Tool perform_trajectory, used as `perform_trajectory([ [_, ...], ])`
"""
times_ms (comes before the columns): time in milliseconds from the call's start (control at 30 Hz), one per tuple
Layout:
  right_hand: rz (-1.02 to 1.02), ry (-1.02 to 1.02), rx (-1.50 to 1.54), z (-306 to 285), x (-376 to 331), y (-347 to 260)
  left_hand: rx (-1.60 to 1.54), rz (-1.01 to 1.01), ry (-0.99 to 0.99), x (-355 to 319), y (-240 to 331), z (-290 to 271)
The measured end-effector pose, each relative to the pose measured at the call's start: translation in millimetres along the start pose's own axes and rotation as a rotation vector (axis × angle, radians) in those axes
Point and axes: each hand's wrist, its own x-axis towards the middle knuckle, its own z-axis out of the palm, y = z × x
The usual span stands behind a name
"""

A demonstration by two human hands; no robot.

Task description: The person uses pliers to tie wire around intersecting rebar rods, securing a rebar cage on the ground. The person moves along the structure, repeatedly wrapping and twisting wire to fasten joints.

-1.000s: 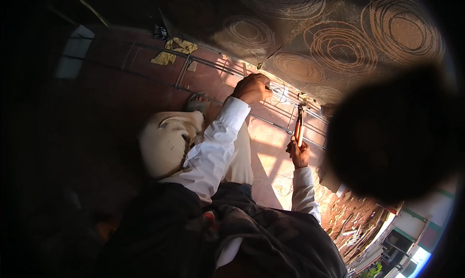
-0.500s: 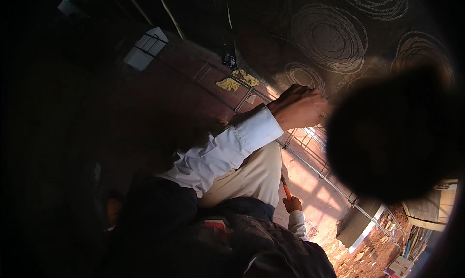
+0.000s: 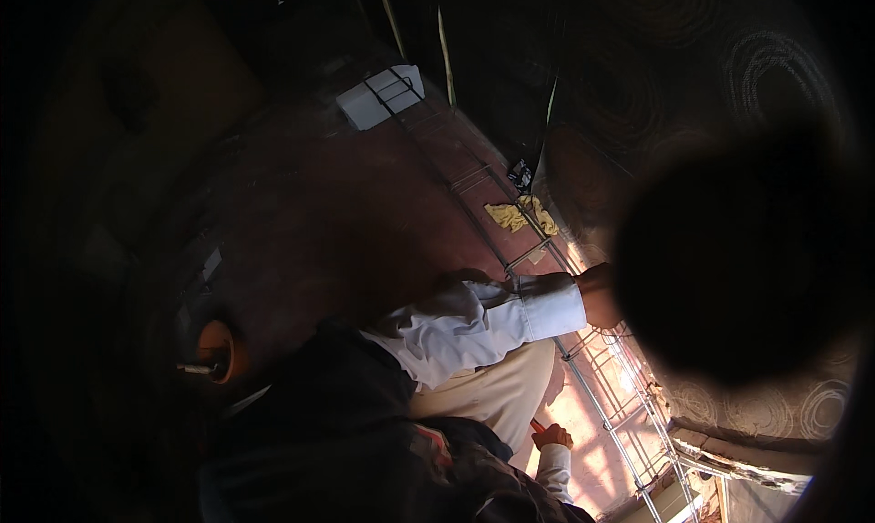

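My left hand (image 3: 599, 296) reaches out from a white cuff over a long steel rebar cage (image 3: 592, 391). A dark round shape hides its fingers, so their grip cannot be told. Lower down, beside my bent knee in beige trousers (image 3: 506, 377), my right hand (image 3: 552, 437) is closed round an orange-handled hand tool (image 3: 537, 424). Only a short piece of its handle shows; the working end is out of sight behind the knee. The cage's long bars and rectangular stirrups run slantwise past both hands.
A pale block (image 3: 365, 111) props the cage's far end, and another block (image 3: 670, 503) lies under its near end. Yellow cloth (image 3: 507, 217) and a small black item (image 3: 519, 175) lie beside it. An orange bowl (image 3: 235, 352) is at left. A dark circle-patterned sheet (image 3: 756, 412) borders the right.
The view has shifted, so the cage and cloth sit further right and lower. My left hand has slid behind the dark shape. My right hand still grips the tool, which shows less now.
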Motion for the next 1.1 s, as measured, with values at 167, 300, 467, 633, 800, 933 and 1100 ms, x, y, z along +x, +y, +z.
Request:
perform_trajectory([
  [167, -0.073, -0.01, -0.074, -20.5, -0.8, -15.9, 0.052, -0.132, -0.09, -17.6, 5.7, -44.6],
  [300, -0.149, -0.072, -0.202, -14.7, 8.1, -26.6, 0.215, -0.11, -0.137, -33.1, 20.9, -61.4],
  [467, -0.172, -0.047, -0.155, -22.5, 13.2, -19.9, 0.091, -0.272, -0.235, -29.6, 15.5, -65.6],
  [633, -0.242, -0.017, -0.236, -15.4, 24.8, -24.4, 0.2, -0.285, -0.301, -43.2, 7.3, -64.5],
  [800, -0.288, -0.001, -0.311, -21.4, 18.5, -28.7, 0.167, -0.288, -0.252, -52.2, 7.9, -70.9],
  [933, -0.276, -0.054, -0.36, -23.7, 19.9, -40.9, 0.165, -0.207, -0.314, -48.2, 7.4, -72.3],
  [1100, -0.248, -0.058, -0.336, -24.8, 17.0, -40.3, 0.168, -0.273, -0.354, -53.6, 0.0, -61.7],
])
